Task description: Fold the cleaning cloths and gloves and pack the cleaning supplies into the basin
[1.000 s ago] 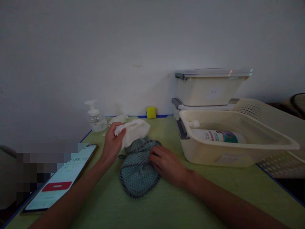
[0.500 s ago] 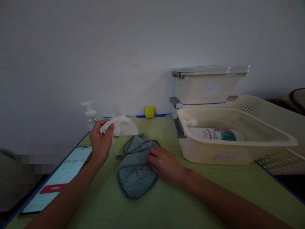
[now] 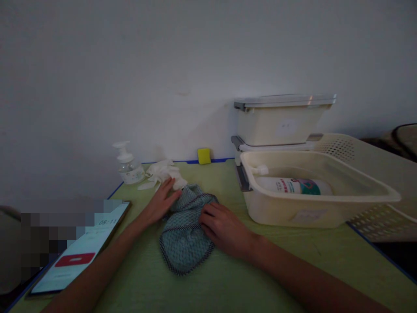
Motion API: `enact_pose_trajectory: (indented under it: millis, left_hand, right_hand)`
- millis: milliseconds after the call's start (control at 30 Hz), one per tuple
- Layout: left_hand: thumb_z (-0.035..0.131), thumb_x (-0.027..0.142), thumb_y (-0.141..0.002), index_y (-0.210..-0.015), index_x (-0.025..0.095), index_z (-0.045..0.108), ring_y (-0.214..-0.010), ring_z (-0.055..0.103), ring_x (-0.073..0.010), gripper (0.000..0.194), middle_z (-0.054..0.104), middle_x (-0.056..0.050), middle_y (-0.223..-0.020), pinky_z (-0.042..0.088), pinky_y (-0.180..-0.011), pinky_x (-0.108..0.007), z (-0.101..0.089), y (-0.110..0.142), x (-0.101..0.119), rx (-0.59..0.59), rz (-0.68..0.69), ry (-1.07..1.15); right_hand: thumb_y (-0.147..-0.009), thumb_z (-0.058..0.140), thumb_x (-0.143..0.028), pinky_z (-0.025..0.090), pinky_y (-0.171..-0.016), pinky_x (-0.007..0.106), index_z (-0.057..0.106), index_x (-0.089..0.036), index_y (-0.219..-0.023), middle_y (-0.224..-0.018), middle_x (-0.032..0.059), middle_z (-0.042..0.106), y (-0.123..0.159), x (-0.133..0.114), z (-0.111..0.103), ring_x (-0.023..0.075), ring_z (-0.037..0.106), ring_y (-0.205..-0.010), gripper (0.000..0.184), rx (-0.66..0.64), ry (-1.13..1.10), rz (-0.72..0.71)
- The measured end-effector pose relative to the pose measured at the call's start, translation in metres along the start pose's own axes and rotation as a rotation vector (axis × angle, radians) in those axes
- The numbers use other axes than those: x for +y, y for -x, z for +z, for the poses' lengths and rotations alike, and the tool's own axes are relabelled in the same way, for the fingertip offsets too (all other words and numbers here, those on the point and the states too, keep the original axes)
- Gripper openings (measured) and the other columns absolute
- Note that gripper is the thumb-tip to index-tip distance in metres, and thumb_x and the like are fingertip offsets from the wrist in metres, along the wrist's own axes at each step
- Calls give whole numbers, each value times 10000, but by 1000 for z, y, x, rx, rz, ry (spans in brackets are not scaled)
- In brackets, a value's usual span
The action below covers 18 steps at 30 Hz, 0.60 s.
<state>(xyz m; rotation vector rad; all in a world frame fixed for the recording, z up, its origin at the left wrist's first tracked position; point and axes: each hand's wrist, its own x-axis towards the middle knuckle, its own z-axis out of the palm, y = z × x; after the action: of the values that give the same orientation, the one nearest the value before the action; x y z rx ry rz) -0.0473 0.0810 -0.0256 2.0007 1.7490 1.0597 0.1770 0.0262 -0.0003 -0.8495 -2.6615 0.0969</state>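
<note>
This looks like a room in a home: a small green table (image 3: 244, 278) with blue edging stands against a plain pale wall (image 3: 163, 65), holding everyday household goods such as a pump bottle (image 3: 130, 172), crumpled white tissue (image 3: 163, 168), a blue-grey cloth (image 3: 187, 245) and a sponge-like yellow block (image 3: 204, 156). Towards the right, 2 stacked lidded storage boxes (image 3: 270, 126), 1 open plastic tub (image 3: 276, 213) and a perforated basket (image 3: 343, 150) suggest domestic storage

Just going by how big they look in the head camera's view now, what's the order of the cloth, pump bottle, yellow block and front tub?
Largest to smallest:
1. front tub
2. cloth
3. pump bottle
4. yellow block
</note>
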Motion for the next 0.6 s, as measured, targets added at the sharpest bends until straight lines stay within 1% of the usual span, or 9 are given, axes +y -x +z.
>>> enact_pose_trajectory:
  millis: [67, 133, 233, 333, 400, 467, 533, 600]
  left_hand:
    - [444, 462, -753, -1188, 116, 468, -1298, 304, -314, 556, 405, -173, -1363, 246, -1051, -508, 5, 3, -4, -55, 71, -150]
    - [438, 434, -773, -1164, 112, 467, -1268, 340, -326, 508, 433, -182, -1315, 297, -1022, -508, 5, 6, -4, -32, 123, -276]
    - [464, 393, -774, -1133, 123, 461, -1154, 437, -338, 449, 460, -166, -1168, 379, -950, -502, -4, 7, 7, 98, 131, -414]
    - [506, 333, -745, -1153, 114, 419, -1078, 466, -320, 472, 399, -139, -1089, 409, -924, -481, -14, -1, 26, 271, 148, -406]
    - [517, 281, -729, -1176, 93, 386, -1100, 439, -305, 502, 361, -142, -1108, 390, -956, -457, -17, -15, 41, 339, 202, -371]
    - [529, 242, -715, -1194, 67, 369, -1153, 385, -315, 534, 342, -165, -1149, 350, -994, -450, -15, -35, 57, 349, 273, -391]
    - [533, 217, -712, -1216, 62, 355, -1188, 352, -326, 557, 321, -187, -1207, 335, -1001, -456, -7, -60, 71, 339, 318, -425]
    - [529, 203, -717, -1252, 54, 328, -1213, 335, -340, 590, 287, -213, -1276, 333, -996, -468, 7, -85, 82, 297, 340, -469]
  right_hand:
    - [-819, 523, -145, 446, -771, 328, 585, -149, -845, -918, 72, 577, 0, -1, 1, 184, 523, -847, 67, 14, -12, 28]
    - [-819, 532, -162, 447, -791, 336, 584, -142, -878, -943, 81, 573, 0, -2, 2, 192, 525, -873, 81, 26, -8, 46]
    - [-823, 522, -163, 447, -807, 342, 581, -133, -898, -948, 84, 570, 0, -3, 3, 200, 523, -886, 100, 24, 27, 46]
    - [-830, 500, -168, 450, -797, 349, 577, -136, -889, -935, 82, 567, 0, -2, 4, 202, 521, -868, 102, 20, 59, 39]
    - [-837, 482, -175, 450, -797, 350, 574, -140, -889, -931, 81, 565, 0, -2, 5, 200, 518, -867, 112, 21, 69, 39]
    - [-835, 482, -179, 451, -794, 350, 572, -140, -892, -939, 82, 564, 0, -1, 6, 202, 515, -875, 114, 21, 78, 37]
    - [-831, 487, -184, 452, -786, 356, 571, -137, -896, -948, 87, 563, 0, -1, 7, 206, 512, -877, 116, 26, 88, 34]
    - [-831, 488, -186, 452, -776, 361, 570, -137, -891, -946, 89, 563, 0, -1, 8, 207, 509, -871, 113, 35, 98, 29]
